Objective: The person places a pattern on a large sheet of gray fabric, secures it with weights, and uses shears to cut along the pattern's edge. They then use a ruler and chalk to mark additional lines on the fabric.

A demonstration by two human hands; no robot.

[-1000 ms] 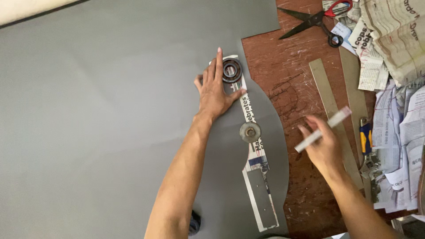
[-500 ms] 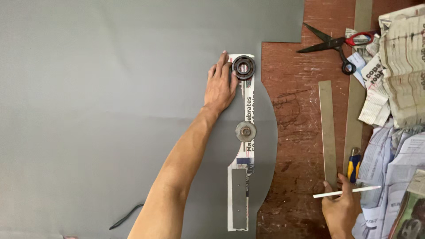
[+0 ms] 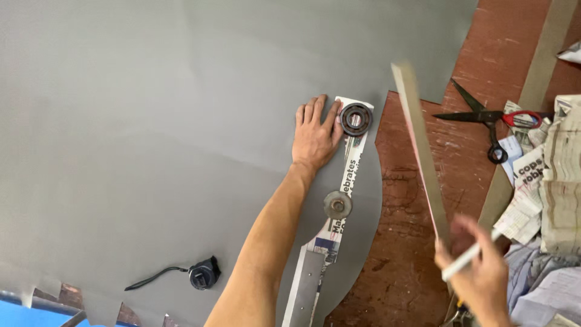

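Left hand [image 3: 315,134] lies flat, fingers spread and pointing far, pressing the far end of the paper strip [image 3: 346,181] onto the grey sheet [image 3: 151,121], its forearm stretched straight from the near edge. Beside its fingertips a bearing [image 3: 355,118] sits on the strip; a metal disc [image 3: 337,204] rests nearer. Right hand [image 3: 478,272], near right, is closed around a long ruler [image 3: 420,154] lifted and tilted above the brown table [image 3: 411,254], and pinches what looks like a white marker [image 3: 469,257]. Scissors [image 3: 490,121] lie far right.
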